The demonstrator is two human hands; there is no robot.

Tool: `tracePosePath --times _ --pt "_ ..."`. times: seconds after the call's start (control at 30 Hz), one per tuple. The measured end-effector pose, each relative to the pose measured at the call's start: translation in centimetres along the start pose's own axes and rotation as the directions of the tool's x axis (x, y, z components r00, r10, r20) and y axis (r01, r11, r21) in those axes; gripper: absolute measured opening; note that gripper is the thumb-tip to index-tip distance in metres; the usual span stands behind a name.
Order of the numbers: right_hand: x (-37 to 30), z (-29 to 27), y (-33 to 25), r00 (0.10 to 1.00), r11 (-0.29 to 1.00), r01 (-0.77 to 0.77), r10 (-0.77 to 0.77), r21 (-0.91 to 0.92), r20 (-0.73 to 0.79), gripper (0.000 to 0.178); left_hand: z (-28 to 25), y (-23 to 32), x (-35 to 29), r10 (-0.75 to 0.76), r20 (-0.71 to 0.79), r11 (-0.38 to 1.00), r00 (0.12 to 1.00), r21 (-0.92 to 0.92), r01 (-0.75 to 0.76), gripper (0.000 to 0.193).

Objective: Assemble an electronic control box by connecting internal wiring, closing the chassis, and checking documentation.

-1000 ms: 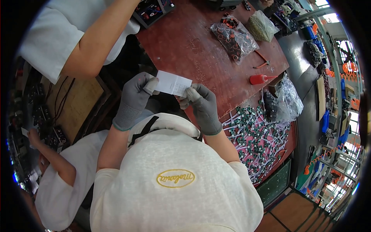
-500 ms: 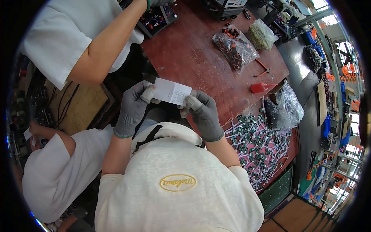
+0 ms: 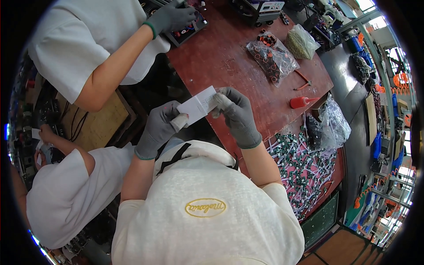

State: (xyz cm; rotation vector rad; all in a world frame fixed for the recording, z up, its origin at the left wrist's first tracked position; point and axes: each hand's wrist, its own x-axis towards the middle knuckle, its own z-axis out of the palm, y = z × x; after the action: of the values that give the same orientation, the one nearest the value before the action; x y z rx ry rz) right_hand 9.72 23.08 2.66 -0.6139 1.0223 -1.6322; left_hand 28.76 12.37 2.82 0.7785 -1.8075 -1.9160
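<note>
Across the upper middle of the view spreads a worn red tabletop (image 3: 198, 66), the broadest thing here. A co-worker in a white shirt (image 3: 84, 53) stands at its left side, and a second co-worker (image 3: 75, 194), also in white, is bent low at the lower left. On the right of the table lies a wide heap of small green parts with white leads (image 3: 304, 172). A dark machine (image 3: 260, 11) sits at the upper edge, and an open black case (image 3: 190, 31) with coloured wires lies under the first co-worker's gloved hand (image 3: 174, 18). A crumpled clear plastic bag (image 3: 333, 121) rests just beyond the heap; farther up are a bag of black and orange rings (image 3: 274, 57) and, beside it, a bag of pale greenish pieces (image 3: 302, 42). Nearer the wearer's body, the left hand (image 3: 158, 128), in a grey glove, pinches the lower left end of a piece of white paper, and the right hand (image 3: 239, 117), gloved alike, grips its upper right end. That white paper (image 3: 194, 108), creased across the middle, is held tilted between them, in front of the table's left edge. Near the heap lie a red bottle (image 3: 299, 102) with a pointed tip and, smaller, orange-handled pliers (image 3: 304, 81).
</note>
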Motion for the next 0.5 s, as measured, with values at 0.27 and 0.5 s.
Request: tracePosePath --times 0.27,0.5 --pt "-0.2 3.1 1.1 0.999 0.999 0.019 -0.021 0.026 0.05 0.028 0.8 -0.8 -0.6 0.06 -0.247 0.983 0.967 -0.152 -0.1 0.015" --pt "0.3 4.3 1.5 0.997 0.994 0.054 -0.048 -0.099 0.065 0.02 2.2 -0.9 -2.0 -0.017 -0.312 0.964 0.95 -0.257 -0.068 0.015"
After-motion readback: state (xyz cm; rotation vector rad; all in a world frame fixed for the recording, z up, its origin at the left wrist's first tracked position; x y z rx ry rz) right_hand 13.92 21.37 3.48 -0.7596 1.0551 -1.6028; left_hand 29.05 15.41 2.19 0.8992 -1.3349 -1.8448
